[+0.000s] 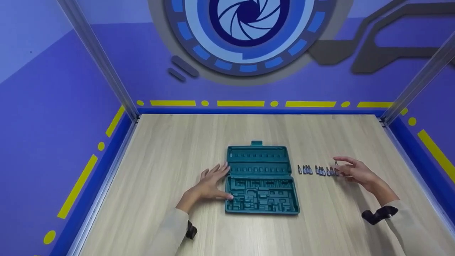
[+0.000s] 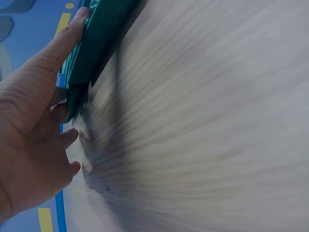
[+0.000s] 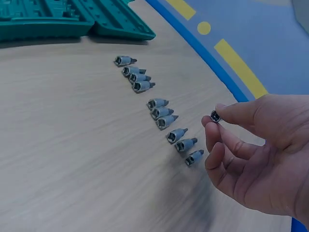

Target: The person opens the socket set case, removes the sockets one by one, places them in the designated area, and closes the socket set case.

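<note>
A green plastic tool case (image 1: 262,195) lies unfolded in the middle of the table, its moulded slots facing up. My left hand (image 1: 209,185) rests along its left side with spread fingers. The thumb (image 2: 72,29) touches the rim of the slotted half, and the fingertips reach the lid's edge. To the right, my right hand (image 1: 357,173) pinches one small metal bit socket (image 3: 215,116) between thumb and index finger, just above the table. In the right wrist view its hollow end shows. Beside that hand, several similar bit sockets (image 3: 161,112) lie in a row.
The wooden table (image 1: 170,149) extends around the case and the row of sockets. A blue printed wall (image 1: 124,64) stands behind the table, with metal posts (image 1: 106,71) at the corners. Dark wrist straps (image 1: 380,214) are on both sleeves.
</note>
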Demonstrator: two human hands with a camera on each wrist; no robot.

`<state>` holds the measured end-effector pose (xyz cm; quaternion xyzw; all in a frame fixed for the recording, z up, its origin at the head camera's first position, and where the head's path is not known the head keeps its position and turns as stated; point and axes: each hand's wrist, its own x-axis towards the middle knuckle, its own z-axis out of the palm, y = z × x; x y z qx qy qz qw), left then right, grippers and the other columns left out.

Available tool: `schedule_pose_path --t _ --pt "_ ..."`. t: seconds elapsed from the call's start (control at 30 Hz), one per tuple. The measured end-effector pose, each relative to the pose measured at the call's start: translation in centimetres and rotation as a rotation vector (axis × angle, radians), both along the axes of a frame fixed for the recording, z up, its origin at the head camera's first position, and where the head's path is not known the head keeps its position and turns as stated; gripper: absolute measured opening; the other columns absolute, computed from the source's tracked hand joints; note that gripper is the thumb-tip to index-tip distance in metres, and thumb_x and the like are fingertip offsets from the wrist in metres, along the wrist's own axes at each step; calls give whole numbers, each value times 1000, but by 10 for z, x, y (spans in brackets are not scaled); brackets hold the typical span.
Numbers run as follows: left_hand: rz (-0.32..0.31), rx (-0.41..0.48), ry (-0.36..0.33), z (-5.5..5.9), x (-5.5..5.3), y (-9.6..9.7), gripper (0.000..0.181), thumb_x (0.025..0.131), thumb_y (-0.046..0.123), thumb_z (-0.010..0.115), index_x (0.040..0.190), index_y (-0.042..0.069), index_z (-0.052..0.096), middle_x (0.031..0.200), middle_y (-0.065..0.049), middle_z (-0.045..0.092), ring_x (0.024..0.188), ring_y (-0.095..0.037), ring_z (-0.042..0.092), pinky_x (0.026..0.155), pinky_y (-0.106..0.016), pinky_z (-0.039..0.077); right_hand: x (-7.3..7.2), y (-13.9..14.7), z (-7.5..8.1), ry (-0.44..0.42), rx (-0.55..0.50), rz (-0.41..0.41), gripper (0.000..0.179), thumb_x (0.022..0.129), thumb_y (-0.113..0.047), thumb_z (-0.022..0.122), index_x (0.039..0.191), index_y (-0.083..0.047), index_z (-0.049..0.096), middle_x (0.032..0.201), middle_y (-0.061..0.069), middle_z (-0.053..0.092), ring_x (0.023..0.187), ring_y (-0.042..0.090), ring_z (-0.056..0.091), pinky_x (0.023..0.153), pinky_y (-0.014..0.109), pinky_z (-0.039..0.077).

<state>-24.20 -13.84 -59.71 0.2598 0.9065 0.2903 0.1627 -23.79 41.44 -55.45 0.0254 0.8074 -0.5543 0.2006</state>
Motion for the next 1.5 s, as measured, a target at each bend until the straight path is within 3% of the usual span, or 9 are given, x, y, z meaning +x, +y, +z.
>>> schedule_pose_path --t 0.23,0.3,0.43,0.53,0.73,0.9,1.3,1.5 --pt "-4 12 -4 0 0 0 113 78 57 83 163 12 24 173 -7 15 160 -37 10 122 -69 6 4 2 -6 60 49 -17 33 106 -16 57 126 -42 59 89 -7 68 78 8 61 67 26 51" --pt "-6 14 -6 0 0 0 112 79 57 83 164 13 24 173 -6 15 160 -37 10 122 -69 6 4 3 -7 69 79 -32 33 105 -14 57 133 -32 60 89 -7 68 76 8 61 66 26 51" --pt "-5 13 -5 -1 0 0 112 79 57 83 164 13 24 173 -6 14 160 -37 10 122 -68 7 4 5 -9 89 154 -47 43 104 -10 55 146 1 49 88 -4 69 73 8 61 63 27 52" --pt "-2 19 -5 0 0 0 112 79 56 83 163 13 24 173 -7 15 160 -37 10 122 -68 7 6 7 -11 99 234 -46 50 103 -9 55 146 12 40 86 -2 68 70 8 60 62 28 51" --pt "-5 10 -10 1 0 0 112 79 58 82 164 14 23 173 -5 14 160 -36 9 123 -67 6 9 9 -18 96 357 -35 50 103 -11 58 145 10 43 90 4 70 69 11 60 59 29 49" --pt "1 5 -10 0 -1 -1 112 79 58 82 164 15 23 173 -5 14 160 -36 9 123 -67 6 8 9 -22 116 352 -28 48 103 -13 58 144 11 46 94 7 72 68 10 61 59 28 52" --pt "-4 31 -16 0 1 0 111 79 57 82 164 14 24 173 -5 14 160 -37 9 123 -68 5 4 8 -23 108 356 -19 47 104 -14 56 142 12 48 77 -1 64 57 8 52 52 25 44" --pt "-2 32 -17 0 1 0 111 79 57 82 164 13 24 173 -6 14 160 -37 9 123 -68 5 5 7 -24 134 373 -23 43 105 -12 54 140 12 50 93 9 70 66 10 58 57 27 50"
